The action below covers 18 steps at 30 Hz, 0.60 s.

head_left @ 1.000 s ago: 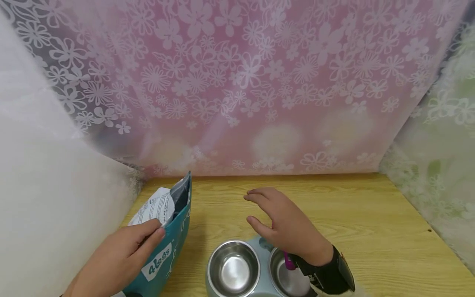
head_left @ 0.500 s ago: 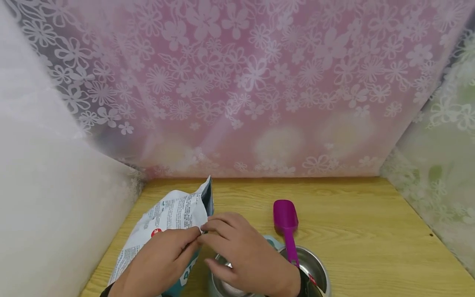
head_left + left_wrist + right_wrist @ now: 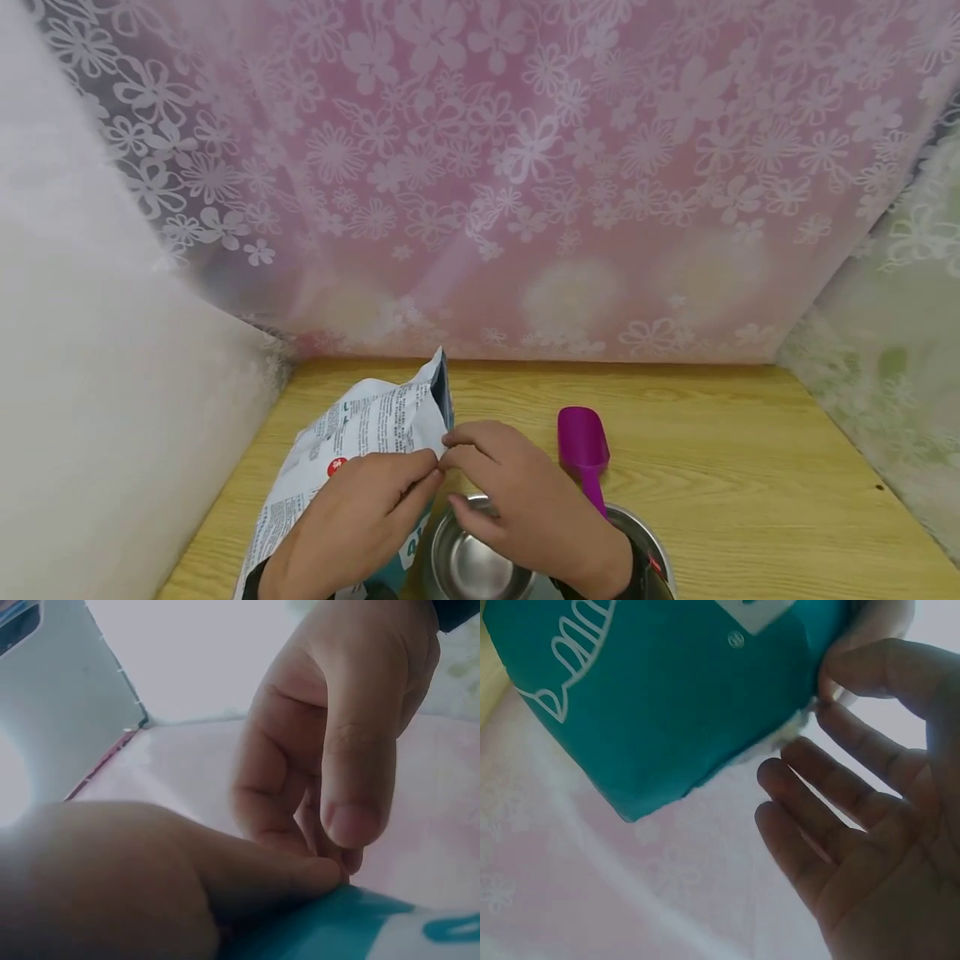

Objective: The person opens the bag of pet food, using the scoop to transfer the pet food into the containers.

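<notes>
An upright teal and white printed bag (image 3: 367, 421) stands at the left, its torn-looking top edge parted at the far corner. My left hand (image 3: 356, 521) pinches this edge between thumb and index finger. Beside it, my right hand (image 3: 528, 504) reaches over with fingers loosely spread. In the right wrist view, its index fingertip meets the edge of the bag (image 3: 667, 705) close to the left hand, while the other fingers hang apart. The left wrist view shows the left thumb (image 3: 292, 877) on the bag's teal side. The bag's contents are hidden.
Below the right hand sits a double feeding bowl with two steel dishes (image 3: 480, 571), partly covered by the hand and wrist. A magenta scoop (image 3: 583, 440) lies with its handle over the right dish. Wood-grain table (image 3: 750, 467); floral sheets (image 3: 480, 208) wall it in.
The bag has turned and shifted right, bringing its white printed side into view. My right hand has come left from above the bowls to the bag's edge, uncovering the scoop.
</notes>
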{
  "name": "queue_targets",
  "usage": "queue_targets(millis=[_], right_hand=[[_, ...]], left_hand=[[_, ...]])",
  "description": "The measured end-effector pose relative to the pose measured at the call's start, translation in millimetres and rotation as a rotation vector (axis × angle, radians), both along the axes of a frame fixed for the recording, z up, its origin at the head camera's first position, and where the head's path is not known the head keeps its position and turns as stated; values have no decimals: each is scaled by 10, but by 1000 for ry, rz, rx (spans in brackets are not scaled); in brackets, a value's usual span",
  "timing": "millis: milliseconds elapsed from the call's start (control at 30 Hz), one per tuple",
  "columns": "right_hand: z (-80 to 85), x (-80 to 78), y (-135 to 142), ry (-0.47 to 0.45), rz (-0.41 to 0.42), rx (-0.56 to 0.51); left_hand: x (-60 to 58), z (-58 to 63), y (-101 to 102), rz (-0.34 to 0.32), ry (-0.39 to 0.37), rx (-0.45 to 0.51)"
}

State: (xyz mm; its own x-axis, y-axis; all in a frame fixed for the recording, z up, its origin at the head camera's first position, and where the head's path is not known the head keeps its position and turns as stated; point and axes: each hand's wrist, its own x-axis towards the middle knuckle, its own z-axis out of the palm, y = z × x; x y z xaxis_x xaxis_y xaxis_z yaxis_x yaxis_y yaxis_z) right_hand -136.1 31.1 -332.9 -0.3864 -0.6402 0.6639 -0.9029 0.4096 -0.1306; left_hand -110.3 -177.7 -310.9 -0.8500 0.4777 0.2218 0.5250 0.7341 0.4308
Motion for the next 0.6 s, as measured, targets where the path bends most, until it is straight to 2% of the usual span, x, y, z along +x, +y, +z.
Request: queue_targets(millis=[167,400,500,600], right_hand=[[12,-35,37,52,-4,-40],[-8,-80,48,31,25,-50],[-5,-79,54,12,38,-52],[3,-71,55,-10,49,-40]], left_hand=[[-4,1,3,-35,38,38],[-54,-10,27,-113,68,80],[-80,-11,31,-156,34,86],[-73,11,14,-177,-51,83]])
